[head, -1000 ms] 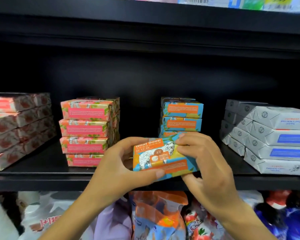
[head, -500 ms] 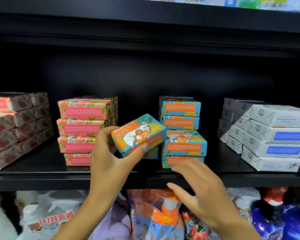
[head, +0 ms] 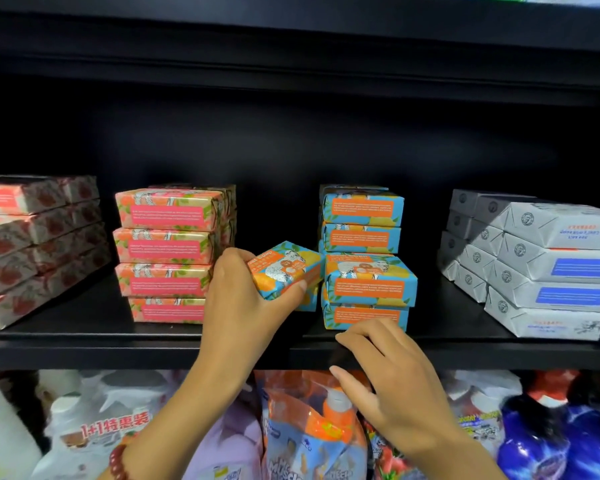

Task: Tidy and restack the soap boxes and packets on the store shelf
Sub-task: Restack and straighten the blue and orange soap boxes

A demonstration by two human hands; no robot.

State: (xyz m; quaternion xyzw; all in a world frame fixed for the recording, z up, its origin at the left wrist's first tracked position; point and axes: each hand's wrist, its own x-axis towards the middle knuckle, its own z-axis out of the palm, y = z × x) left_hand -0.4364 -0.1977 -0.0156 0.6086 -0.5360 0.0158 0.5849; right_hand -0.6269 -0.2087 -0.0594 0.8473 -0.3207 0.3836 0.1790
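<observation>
My left hand (head: 243, 299) grips one blue soap box (head: 284, 268), tilted, just left of the blue stack (head: 364, 278); it is not yet placed. My right hand (head: 395, 375) lies relaxed and empty at the shelf edge (head: 84, 351). Front count: blue stack four high, pink stack (head: 167, 251) four, grey stack (head: 551, 265) four.

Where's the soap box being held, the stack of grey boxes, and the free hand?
held soap box (head: 284, 268): head view, its orange-and-blue top face.
grey boxes (head: 534, 261): head view, front face of the second box down.
right hand (head: 402, 386): head view, back of the hand.
</observation>
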